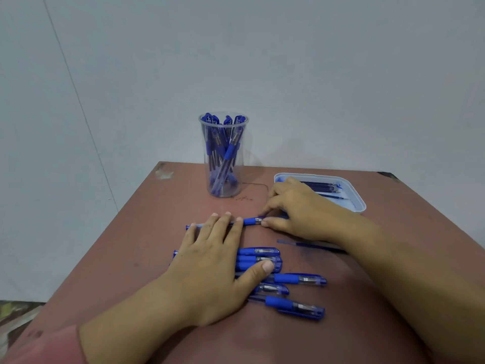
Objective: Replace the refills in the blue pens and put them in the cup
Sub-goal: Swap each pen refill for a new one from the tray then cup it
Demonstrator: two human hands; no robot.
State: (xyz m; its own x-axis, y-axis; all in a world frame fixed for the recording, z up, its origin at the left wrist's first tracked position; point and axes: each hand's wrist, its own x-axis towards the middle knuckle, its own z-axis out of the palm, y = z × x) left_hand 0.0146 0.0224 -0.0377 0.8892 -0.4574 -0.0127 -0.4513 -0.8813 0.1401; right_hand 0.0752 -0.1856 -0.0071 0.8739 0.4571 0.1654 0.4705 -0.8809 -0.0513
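A blue pen (250, 221) lies crosswise on the brown table (147, 232). My left hand (210, 261) lies flat, its fingertips pressing the pen's barrel. My right hand (296, 208) pinches the pen's tip end between thumb and forefinger. Several capped blue pens (296, 279) lie in a pile under and beside my left hand. A clear cup (223, 156) holding several blue pens stands at the back. A loose refill (301, 244) lies beneath my right wrist.
A light blue tray (351, 190) with several refills sits at the back right, partly behind my right hand. The table's left edge runs diagonally, and a grey wall stands right behind the table.
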